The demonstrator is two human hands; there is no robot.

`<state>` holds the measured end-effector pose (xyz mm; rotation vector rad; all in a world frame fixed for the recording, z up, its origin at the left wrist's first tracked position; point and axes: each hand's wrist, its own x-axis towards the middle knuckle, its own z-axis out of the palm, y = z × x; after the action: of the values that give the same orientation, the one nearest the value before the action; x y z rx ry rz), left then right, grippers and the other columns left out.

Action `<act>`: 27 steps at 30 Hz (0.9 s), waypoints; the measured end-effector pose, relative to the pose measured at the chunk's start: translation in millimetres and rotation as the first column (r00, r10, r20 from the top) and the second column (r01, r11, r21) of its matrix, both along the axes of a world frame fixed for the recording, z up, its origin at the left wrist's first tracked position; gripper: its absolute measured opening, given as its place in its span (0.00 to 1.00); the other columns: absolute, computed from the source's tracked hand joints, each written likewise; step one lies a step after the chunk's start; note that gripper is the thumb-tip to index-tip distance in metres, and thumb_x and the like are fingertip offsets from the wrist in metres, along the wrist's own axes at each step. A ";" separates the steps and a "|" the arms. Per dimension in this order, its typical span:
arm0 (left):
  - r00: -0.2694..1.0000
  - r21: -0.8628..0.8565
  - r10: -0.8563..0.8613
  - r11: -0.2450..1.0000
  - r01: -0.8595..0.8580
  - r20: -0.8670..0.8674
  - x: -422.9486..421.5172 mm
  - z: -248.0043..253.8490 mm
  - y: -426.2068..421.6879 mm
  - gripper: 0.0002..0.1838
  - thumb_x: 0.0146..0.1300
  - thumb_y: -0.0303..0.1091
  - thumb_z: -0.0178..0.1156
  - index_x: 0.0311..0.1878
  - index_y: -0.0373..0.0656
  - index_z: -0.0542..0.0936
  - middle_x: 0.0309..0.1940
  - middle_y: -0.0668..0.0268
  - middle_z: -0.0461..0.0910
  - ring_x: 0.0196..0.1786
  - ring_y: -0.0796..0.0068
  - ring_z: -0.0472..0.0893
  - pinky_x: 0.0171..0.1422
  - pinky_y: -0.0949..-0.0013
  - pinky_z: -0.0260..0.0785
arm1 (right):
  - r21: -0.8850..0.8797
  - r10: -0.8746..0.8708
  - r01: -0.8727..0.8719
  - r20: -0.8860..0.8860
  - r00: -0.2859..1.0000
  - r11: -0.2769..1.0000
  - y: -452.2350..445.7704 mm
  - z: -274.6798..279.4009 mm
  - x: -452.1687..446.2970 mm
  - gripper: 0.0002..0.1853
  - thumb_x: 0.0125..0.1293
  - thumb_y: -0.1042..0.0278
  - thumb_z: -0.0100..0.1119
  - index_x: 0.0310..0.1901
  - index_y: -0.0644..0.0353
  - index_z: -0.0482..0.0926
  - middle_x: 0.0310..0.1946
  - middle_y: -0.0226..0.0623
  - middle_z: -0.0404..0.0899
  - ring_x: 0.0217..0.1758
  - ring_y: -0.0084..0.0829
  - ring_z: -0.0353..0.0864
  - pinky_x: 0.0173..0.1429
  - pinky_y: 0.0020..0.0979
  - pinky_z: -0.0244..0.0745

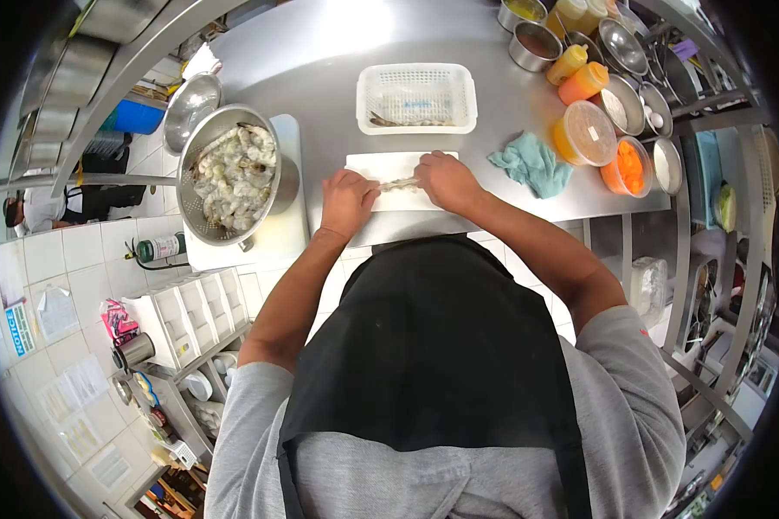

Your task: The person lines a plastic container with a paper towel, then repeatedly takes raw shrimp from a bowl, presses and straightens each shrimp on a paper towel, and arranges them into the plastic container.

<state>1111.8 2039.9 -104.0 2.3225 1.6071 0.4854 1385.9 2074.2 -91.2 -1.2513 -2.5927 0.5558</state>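
Observation:
A single peeled shrimp [398, 184] lies stretched sideways over a small white board [381, 161] at the front of the steel counter. My left hand [350, 201] is closed on its left end, fingers pinched. At the other end, my right hand [446, 180] grips it the same way. Just beyond the board stands a white perforated basket [417, 76] with a few shrimp [407, 121] along its near side. To the left, a steel colander [286, 186] is heaped with raw shrimp [234, 177].
The colander rests on a large white cutting board [290, 229], a steel bowl [190, 108] behind it. Right of my hands lies a crumpled teal cloth [532, 164]. Tubs, sauce bottles [584, 82] and bowls crowd the right side. Another person [69, 203] is at far left.

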 end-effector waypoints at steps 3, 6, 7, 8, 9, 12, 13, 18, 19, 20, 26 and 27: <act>1.000 0.023 0.008 1.000 -0.009 0.030 -4.7 2.0 -3.3 0.07 0.63 0.39 0.76 0.44 0.55 0.95 0.44 0.72 0.87 0.62 0.62 0.81 0.64 0.49 0.68 | 0.007 -0.011 0.011 -0.007 1.000 1.000 -3.4 5.8 -1.9 0.07 0.69 0.65 0.68 0.42 0.58 0.87 0.47 0.41 0.84 0.57 0.47 0.83 0.62 0.51 0.80; 0.996 0.036 0.024 0.999 -0.027 0.090 -5.7 0.8 -5.4 0.07 0.62 0.38 0.77 0.44 0.55 0.94 0.43 0.73 0.87 0.61 0.63 0.81 0.64 0.49 0.68 | 0.071 0.010 -0.005 -0.079 0.997 0.997 -3.3 11.5 -12.4 0.07 0.69 0.64 0.69 0.42 0.58 0.87 0.46 0.40 0.84 0.57 0.47 0.83 0.62 0.51 0.79; 0.994 0.047 0.014 0.999 -0.019 0.105 -7.6 0.3 -5.8 0.07 0.62 0.38 0.77 0.43 0.55 0.94 0.42 0.73 0.86 0.61 0.63 0.81 0.64 0.49 0.68 | 0.058 0.028 -0.024 -0.069 0.997 0.998 -2.5 12.4 -20.0 0.08 0.69 0.63 0.69 0.41 0.58 0.87 0.45 0.40 0.84 0.57 0.46 0.83 0.62 0.50 0.79; 0.993 0.058 0.004 0.998 -0.011 0.118 -10.3 0.0 -5.7 0.07 0.62 0.38 0.77 0.43 0.55 0.94 0.42 0.73 0.86 0.61 0.63 0.81 0.64 0.49 0.68 | 0.046 0.045 -0.042 -0.060 0.997 0.998 -1.3 12.6 -25.8 0.08 0.68 0.63 0.70 0.41 0.58 0.87 0.45 0.40 0.84 0.57 0.46 0.83 0.62 0.50 0.79; 0.994 0.057 0.007 0.998 -0.013 0.106 -12.3 -0.3 -5.4 0.07 0.62 0.38 0.77 0.43 0.55 0.94 0.42 0.73 0.86 0.61 0.63 0.81 0.64 0.49 0.68 | 0.052 0.051 -0.049 -0.029 0.998 0.997 -0.2 9.6 -29.6 0.07 0.68 0.63 0.69 0.40 0.58 0.87 0.45 0.39 0.84 0.57 0.46 0.83 0.62 0.49 0.78; 0.996 0.051 0.012 0.999 -0.017 0.091 -12.6 -1.3 -4.5 0.07 0.62 0.37 0.77 0.43 0.54 0.94 0.41 0.72 0.85 0.61 0.62 0.81 0.63 0.49 0.69 | 0.064 0.060 -0.063 0.043 0.997 0.996 2.6 3.0 -35.6 0.06 0.67 0.65 0.68 0.39 0.58 0.87 0.44 0.40 0.84 0.56 0.46 0.83 0.61 0.49 0.79; 0.995 0.050 0.014 0.999 -0.019 0.095 -12.8 -1.6 -4.5 0.07 0.62 0.36 0.77 0.43 0.53 0.94 0.42 0.71 0.85 0.61 0.61 0.81 0.62 0.48 0.70 | 0.066 0.063 -0.067 0.051 0.997 0.996 3.0 2.2 -36.1 0.05 0.67 0.67 0.68 0.38 0.58 0.87 0.44 0.40 0.85 0.55 0.47 0.84 0.60 0.50 0.79; 0.992 0.055 0.022 0.998 -0.029 0.127 -12.7 -4.6 -3.8 0.07 0.61 0.35 0.77 0.42 0.52 0.94 0.42 0.71 0.86 0.61 0.60 0.80 0.62 0.48 0.71 | -0.046 0.004 -0.005 -0.028 1.000 0.999 9.2 -4.6 -39.3 0.03 0.65 0.71 0.64 0.36 0.59 0.86 0.41 0.44 0.85 0.51 0.50 0.86 0.55 0.53 0.80; 0.991 0.047 0.026 0.998 -0.033 0.132 -12.3 -4.7 -4.2 0.06 0.61 0.35 0.77 0.42 0.52 0.94 0.42 0.71 0.86 0.61 0.60 0.80 0.62 0.47 0.71 | -0.109 -0.023 0.015 -0.076 0.997 0.994 10.8 -6.8 -38.6 0.03 0.65 0.71 0.64 0.35 0.59 0.85 0.41 0.45 0.86 0.50 0.51 0.86 0.55 0.54 0.80; 0.990 0.038 0.031 0.999 -0.037 0.136 -12.4 -5.2 -4.5 0.06 0.61 0.35 0.77 0.42 0.52 0.94 0.42 0.71 0.86 0.61 0.60 0.80 0.61 0.47 0.71 | -0.171 -0.053 0.032 -0.123 0.991 0.985 12.0 -7.2 -38.3 0.03 0.65 0.72 0.64 0.35 0.59 0.85 0.41 0.45 0.86 0.50 0.52 0.86 0.54 0.55 0.80; 0.992 0.037 0.025 0.999 -0.030 0.127 -13.3 -5.5 -3.7 0.07 0.60 0.35 0.77 0.42 0.52 0.94 0.42 0.70 0.85 0.62 0.60 0.80 0.61 0.47 0.71 | -0.154 -0.037 0.021 -0.107 0.994 0.988 12.0 -4.9 -34.2 0.02 0.65 0.71 0.64 0.36 0.59 0.83 0.39 0.44 0.85 0.50 0.52 0.86 0.56 0.55 0.79; 0.992 0.037 0.026 0.999 -0.031 0.124 -13.3 -5.2 -4.1 0.07 0.60 0.35 0.77 0.42 0.52 0.94 0.42 0.70 0.85 0.62 0.60 0.80 0.61 0.46 0.71 | -0.132 -0.030 0.017 -0.100 0.994 0.991 10.8 -3.9 -33.1 0.02 0.65 0.71 0.64 0.36 0.58 0.83 0.39 0.44 0.85 0.49 0.52 0.86 0.56 0.55 0.78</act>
<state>1098.5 2035.8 -109.2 2.2522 1.5879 0.6593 1352.8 2085.0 -95.1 -1.2557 -2.4890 0.7752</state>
